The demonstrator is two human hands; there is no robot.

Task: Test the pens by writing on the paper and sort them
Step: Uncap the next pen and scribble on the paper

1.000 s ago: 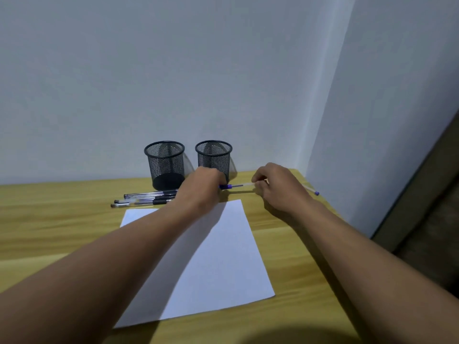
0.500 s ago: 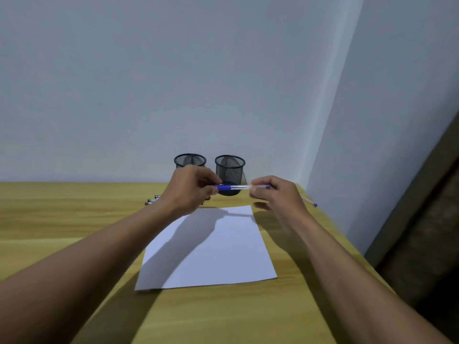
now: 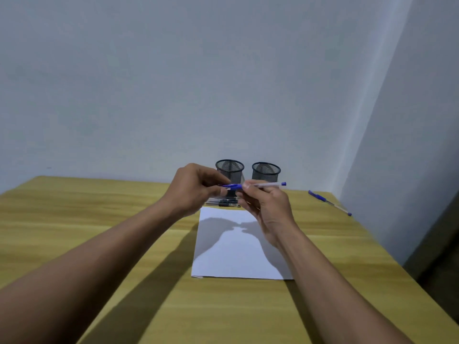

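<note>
A blue pen [image 3: 263, 185] with a clear barrel is held level above the far end of the white paper [image 3: 233, 254]. My left hand [image 3: 193, 189] pinches its blue cap end, and my right hand [image 3: 265, 207] grips the barrel. Two black mesh cups [image 3: 229, 168] [image 3: 266, 171] stand behind the hands near the wall. Several dark pens [image 3: 223, 202] lie on the table just beyond the paper, partly hidden by my hands. Another blue pen [image 3: 327, 201] lies at the right.
The wooden table [image 3: 99, 219] meets the wall at the back and a second wall at the right. Its right edge drops off beside the loose blue pen.
Both hands have lifted the blue pen from the table and brought it nearer to me. My right hand slid along the barrel toward the cap. The view has shifted, showing more of the table.
</note>
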